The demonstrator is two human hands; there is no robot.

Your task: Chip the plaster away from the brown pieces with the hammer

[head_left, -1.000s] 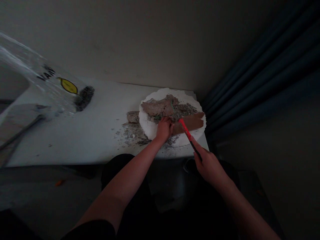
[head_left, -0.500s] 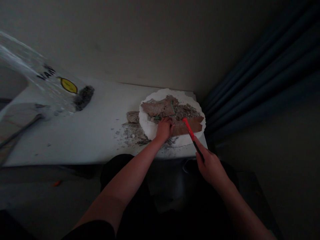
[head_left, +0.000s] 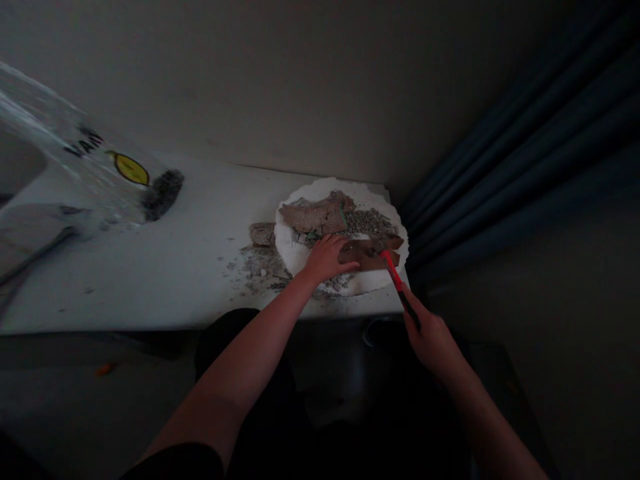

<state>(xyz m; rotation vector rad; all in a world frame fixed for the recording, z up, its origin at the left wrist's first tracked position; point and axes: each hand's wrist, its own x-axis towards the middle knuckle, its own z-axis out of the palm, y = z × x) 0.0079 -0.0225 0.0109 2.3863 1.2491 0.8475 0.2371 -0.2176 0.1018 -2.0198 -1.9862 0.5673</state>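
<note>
A red-and-black hammer (head_left: 393,270) is gripped by its black handle in my right hand (head_left: 427,333). Its dark head, hard to make out, lies over a brown strip (head_left: 367,263) with a notched right end. My left hand (head_left: 327,259) rests at the strip's left end, fingers flat and thumb spread. Beneath is a round white sheet (head_left: 290,250) with a ragged edge. Behind the strip lie a cracked, textured brown piece (head_left: 313,218) with a thin green edge and loose grey rubble (head_left: 367,221).
To the left stands a clear plastic bag (head_left: 100,160) with a yellow emblem and dark rubble at its bottom. A brown chunk (head_left: 261,233) and crumbs lie on the white table (head_left: 165,280). A wall is behind; a blue curtain (head_left: 525,147) hangs at right.
The hammer and my right hand have shifted right and slightly down. My left thumb has spread outward along the strip. Small dark debris shows more clearly on the strip.
</note>
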